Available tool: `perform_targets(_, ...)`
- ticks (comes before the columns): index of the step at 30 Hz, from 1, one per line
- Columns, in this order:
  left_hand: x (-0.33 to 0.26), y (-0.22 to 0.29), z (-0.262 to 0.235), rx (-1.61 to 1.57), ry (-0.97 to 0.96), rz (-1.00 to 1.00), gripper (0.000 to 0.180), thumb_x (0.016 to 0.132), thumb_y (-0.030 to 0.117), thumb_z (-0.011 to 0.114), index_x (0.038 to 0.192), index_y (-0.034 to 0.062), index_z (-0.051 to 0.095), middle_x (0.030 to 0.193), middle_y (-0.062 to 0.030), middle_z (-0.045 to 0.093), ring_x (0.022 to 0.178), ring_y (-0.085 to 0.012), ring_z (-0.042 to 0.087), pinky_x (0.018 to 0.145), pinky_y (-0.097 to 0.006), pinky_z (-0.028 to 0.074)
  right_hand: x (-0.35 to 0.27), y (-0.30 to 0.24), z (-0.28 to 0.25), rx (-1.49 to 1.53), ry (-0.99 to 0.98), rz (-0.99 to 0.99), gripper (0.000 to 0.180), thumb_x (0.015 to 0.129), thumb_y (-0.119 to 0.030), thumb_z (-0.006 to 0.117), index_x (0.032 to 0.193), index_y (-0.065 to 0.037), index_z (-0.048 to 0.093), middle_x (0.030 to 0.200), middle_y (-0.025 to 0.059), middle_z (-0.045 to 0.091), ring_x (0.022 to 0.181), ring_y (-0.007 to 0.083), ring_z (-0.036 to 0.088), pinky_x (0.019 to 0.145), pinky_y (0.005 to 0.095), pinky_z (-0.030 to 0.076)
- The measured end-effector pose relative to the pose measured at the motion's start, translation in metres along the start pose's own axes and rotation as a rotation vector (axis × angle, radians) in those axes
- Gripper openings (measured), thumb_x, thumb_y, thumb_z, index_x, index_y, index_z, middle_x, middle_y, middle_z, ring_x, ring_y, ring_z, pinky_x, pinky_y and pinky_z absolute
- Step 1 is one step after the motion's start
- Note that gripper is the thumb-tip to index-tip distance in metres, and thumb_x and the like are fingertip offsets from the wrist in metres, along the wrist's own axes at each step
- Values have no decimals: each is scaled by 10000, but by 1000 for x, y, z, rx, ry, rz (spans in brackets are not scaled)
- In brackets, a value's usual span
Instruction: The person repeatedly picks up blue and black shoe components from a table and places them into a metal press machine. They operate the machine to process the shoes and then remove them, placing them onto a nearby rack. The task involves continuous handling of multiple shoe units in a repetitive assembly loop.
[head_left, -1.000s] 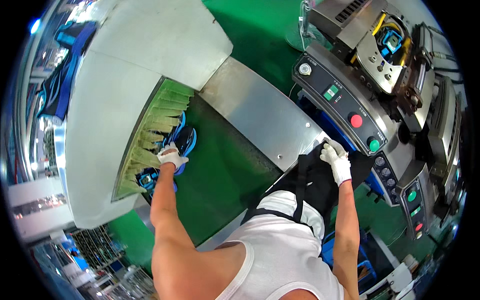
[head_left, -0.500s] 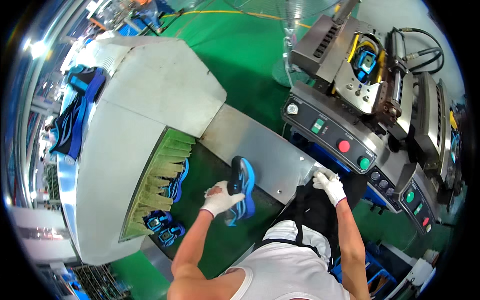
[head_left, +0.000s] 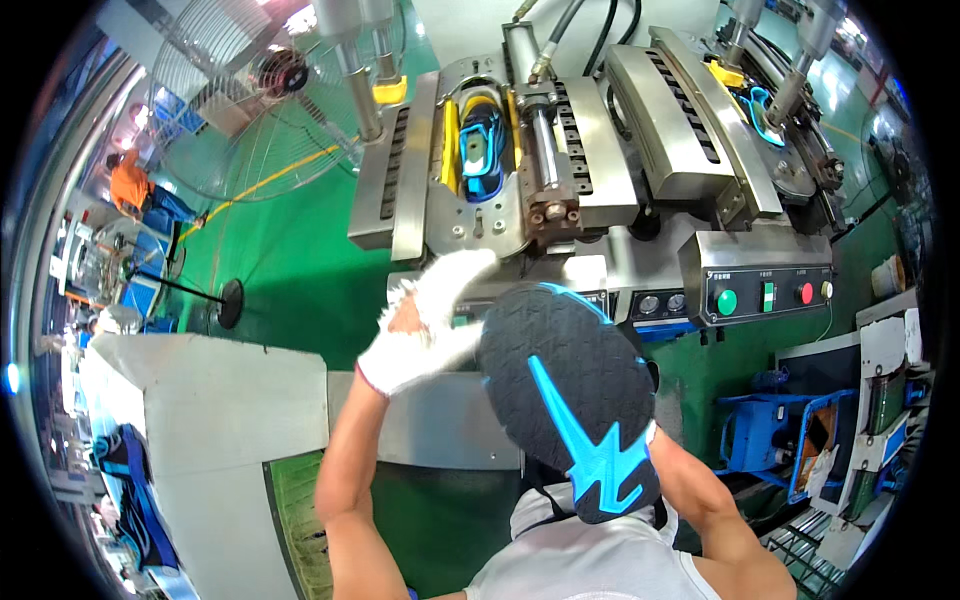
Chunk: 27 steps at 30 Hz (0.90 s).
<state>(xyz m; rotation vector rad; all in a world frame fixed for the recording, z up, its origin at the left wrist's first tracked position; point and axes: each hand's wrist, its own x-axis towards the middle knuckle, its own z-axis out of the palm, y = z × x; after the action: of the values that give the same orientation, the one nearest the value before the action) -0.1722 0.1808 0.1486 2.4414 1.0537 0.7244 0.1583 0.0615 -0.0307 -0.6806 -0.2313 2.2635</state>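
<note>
A running shoe (head_left: 540, 400) with a black and bright blue sole is raised close to my chest, its sole facing up toward the view. My right hand is hidden behind it, with only a sliver of white glove at its edge; the shoe appears to rest in that hand. My left hand (head_left: 425, 325), in a white knitted glove, is open, thumb and fingers spread, just left of the shoe. Its thumb tip comes to the sole's edge; I cannot tell whether they touch. Beyond, another blue and black shoe (head_left: 482, 150) sits in the press machine (head_left: 478, 228).
A control box (head_left: 765, 290) with green and red buttons juts out at right. The pale machine housing (head_left: 215, 420) with a green bristle curtain stands at left, shoes (head_left: 135, 490) beside it. A large wire fan (head_left: 260, 100) is at upper left, a blue cart (head_left: 765, 440) at right.
The view has swung right toward the presses. The shoe has gone from my left hand, low by the bristle curtain, up before my chest, with my right arm now behind it. My left hand has opened.
</note>
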Motion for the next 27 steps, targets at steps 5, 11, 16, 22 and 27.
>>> perform_targets(5, 123, -107, -11, 184, 250, -436, 850, 902, 344, 836, 1578, -3, 455, 1546, -244, 552, 1410, -371, 563, 1160, -438, 472, -61, -39, -27, 42, 166, -298, 737, 1034, -396, 685, 1592, 16, 436, 1558, 197, 560, 1378, 347, 586, 1150, 476, 493)
perform_targets(11, 224, -176, 39, 439, 202, -729, 996, 796, 594, 836, 1537, 47, 456, 1521, -255, 563, 1396, -428, 562, 1158, -509, 450, -133, -38, -58, 119, 374, -536, 762, 1021, -417, 698, 1598, 3, 432, 1571, 196, 546, 1382, 360, 583, 1157, 498, 489)
perform_targets(16, 254, -191, 43, 480, 142, -855, 784, 760, 502, 836, 1322, 9, 598, 1318, -278, 690, 1230, -443, 674, 1059, -516, 527, -163, -31, -64, 158, 455, -625, 783, 1010, -435, 709, 1604, -9, 428, 1582, 195, 535, 1385, 370, 580, 1163, 517, 486)
perform_targets(22, 258, -171, -12, 458, 195, -744, 848, 776, 493, 845, 1413, -10, 598, 1335, -257, 684, 1220, -365, 681, 1043, -430, 534, -175, -31, -50, 98, 394, -717, 809, 996, -455, 723, 1610, -22, 423, 1595, 193, 522, 1389, 383, 576, 1170, 540, 482)
perform_targets(27, 181, -93, -74, 313, 509, -570, 730, 812, 404, 860, 1355, -20, 619, 1230, -227, 716, 1123, -323, 704, 1002, -415, 541, -145, -40, -25, -48, 111, -723, 830, 985, -473, 734, 1616, -34, 419, 1606, 192, 511, 1392, 393, 573, 1176, 559, 479)
